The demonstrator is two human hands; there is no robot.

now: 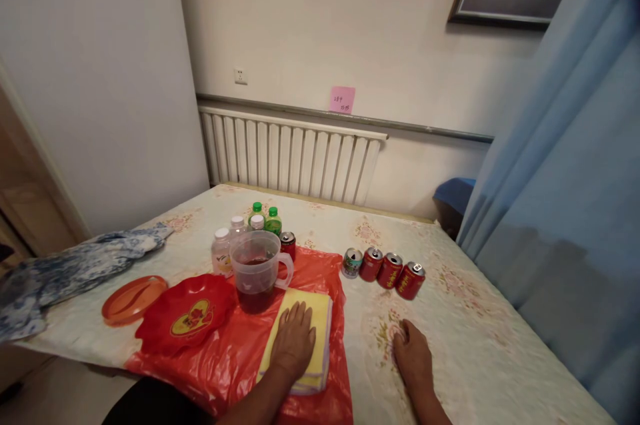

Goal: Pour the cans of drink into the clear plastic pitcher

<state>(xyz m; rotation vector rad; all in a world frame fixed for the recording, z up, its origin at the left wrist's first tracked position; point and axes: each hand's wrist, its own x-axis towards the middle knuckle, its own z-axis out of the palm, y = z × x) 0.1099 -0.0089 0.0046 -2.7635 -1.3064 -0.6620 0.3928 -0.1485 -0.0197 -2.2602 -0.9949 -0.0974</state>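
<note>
My left hand [294,339] lies flat, fingers stretched, on a folded stack of yellow cloth [316,318] with pale edges; cloth or paper is hard to tell. Beneath the stack a red plastic sheet [235,358] covers part of the table. My right hand [414,353] rests on the flowered tablecloth with fingers curled in, and nothing shows in it. Just behind the stack stands a clear plastic jug [256,265] holding dark liquid. Beyond my right hand several drink cans stand in a row, among them a green-and-white can [352,265] and a red can [411,281].
Left of the jug sit a scalloped red plate [215,291] and an orange oval dish [135,298]. White-capped bottles [221,253] and green-capped bottles [273,221] cluster behind it, beside a dark red can [289,246]. A blue-white cloth [85,271] lies far left; a blue curtain [565,211] hangs right.
</note>
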